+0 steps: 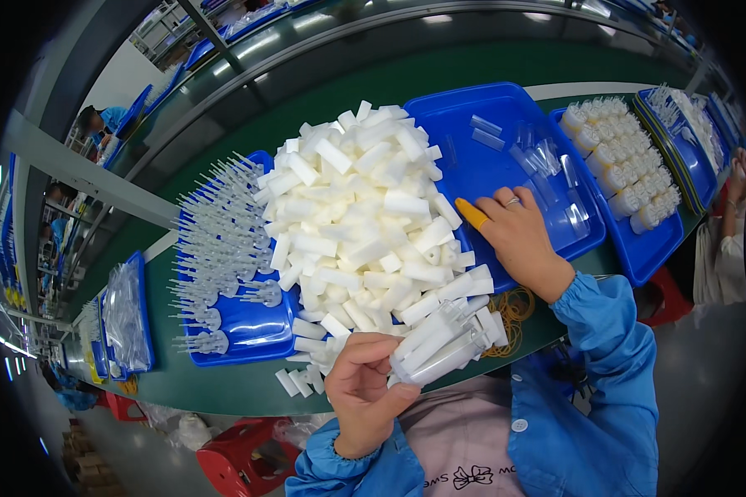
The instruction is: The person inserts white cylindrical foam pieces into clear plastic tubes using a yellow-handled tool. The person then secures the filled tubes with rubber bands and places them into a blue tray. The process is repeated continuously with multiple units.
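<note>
My left hand (363,393), at the near table edge, is closed around the base of a clear plastic holder (443,356). Several white sticks stand inside that holder, tilted toward the right. My right hand (514,236) reaches over the near left part of a blue tray (452,98), its fingers apart and a yellow finger cot on one of them. I see nothing held in it, though its underside is hidden. Clear plastic tubes (486,124) lie loose in this tray. Beside it rises a big heap of short white foam-like sticks (356,215).
Left of the heap, a blue tray (257,352) holds rows of clear spiked parts (224,240). A tray at right carries clear-and-white assemblies (622,157). Rubber bands (515,319) lie by my right forearm. Red stools (244,447) stand below; another person sits at far right.
</note>
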The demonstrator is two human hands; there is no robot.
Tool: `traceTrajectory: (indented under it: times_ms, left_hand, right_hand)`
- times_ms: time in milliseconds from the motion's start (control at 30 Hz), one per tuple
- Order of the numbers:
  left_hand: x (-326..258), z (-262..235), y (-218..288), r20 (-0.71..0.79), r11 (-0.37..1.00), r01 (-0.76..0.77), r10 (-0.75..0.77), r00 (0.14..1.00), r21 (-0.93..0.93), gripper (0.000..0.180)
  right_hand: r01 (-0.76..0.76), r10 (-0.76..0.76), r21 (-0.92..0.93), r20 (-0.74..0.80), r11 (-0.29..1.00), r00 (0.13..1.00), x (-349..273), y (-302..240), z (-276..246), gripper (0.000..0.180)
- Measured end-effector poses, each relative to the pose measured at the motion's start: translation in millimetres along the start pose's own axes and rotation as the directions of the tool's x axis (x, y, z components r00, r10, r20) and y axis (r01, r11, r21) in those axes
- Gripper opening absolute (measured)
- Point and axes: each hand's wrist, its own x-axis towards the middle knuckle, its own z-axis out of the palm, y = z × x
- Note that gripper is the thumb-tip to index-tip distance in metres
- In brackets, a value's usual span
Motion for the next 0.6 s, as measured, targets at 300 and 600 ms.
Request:
traceTrajectory:
  times_ms: [300, 600]
  left_hand:
    - [-3.5, -3.6, -6.4, 0.01, 0.925, -0.16, 0.167, 0.986, 0.345, 0.046]
    - [-6.8, 11.0, 4.0, 0.11, 0.73, -0.295, 0.291, 0.95, 0.617, 0.044]
  right_hand:
    - [-0.227, 0.363, 0.961, 0.271, -0.16, 0.892, -19.0, -9.2, -76.1, 0.041]
    - [-0.11, 0.314, 0.973, 0.171, -0.203, 0.934, -28.8, -48.1, -89.8, 0.061]
